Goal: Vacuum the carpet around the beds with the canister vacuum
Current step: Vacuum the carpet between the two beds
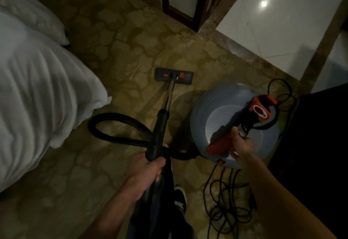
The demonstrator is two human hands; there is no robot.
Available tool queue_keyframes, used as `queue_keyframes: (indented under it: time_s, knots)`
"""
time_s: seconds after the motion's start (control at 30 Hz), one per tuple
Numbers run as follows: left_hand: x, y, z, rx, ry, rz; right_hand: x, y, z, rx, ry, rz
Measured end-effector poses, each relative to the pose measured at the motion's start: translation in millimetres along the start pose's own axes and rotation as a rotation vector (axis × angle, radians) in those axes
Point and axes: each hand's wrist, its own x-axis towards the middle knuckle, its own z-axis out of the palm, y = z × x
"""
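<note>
A round grey canister vacuum (218,118) with a red-orange top handle (220,143) stands on the patterned carpet (116,37) at centre right. My right hand (242,145) grips that handle. My left hand (148,171) is closed around the black wand grip (158,135). The metal tube (170,94) runs forward to the flat grey floor head (173,75), which lies on the carpet ahead of me. The black hose (113,121) loops on the floor between the wand and the canister. A bed with white bedding (35,92) fills the left.
A tangled black power cord (226,206) lies on the carpet to the right of my foot (179,199). Dark furniture (310,144) stands at the right edge. Shiny white tiled floor (267,16) begins beyond a stone threshold, next to a dark door frame (203,3).
</note>
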Motion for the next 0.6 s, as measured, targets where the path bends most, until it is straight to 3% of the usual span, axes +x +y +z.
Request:
queue_keyframes:
  time_s: [0.2,0.47,0.6]
  knots:
    - [-56.3,-68.0,-45.9,-0.097,0.043,-0.039,-44.4,76.4,0.3,-0.180,-0.076,-0.031]
    - [-113.6,-182.7,-127.2,-0.049,0.093,-0.032,-105.0,207.4,11.9,-0.497,-0.081,-0.116]
    - [-147.1,-244.6,-154.8,-0.075,0.135,0.001,-156.7,246.9,18.4,-0.591,-0.163,-0.157]
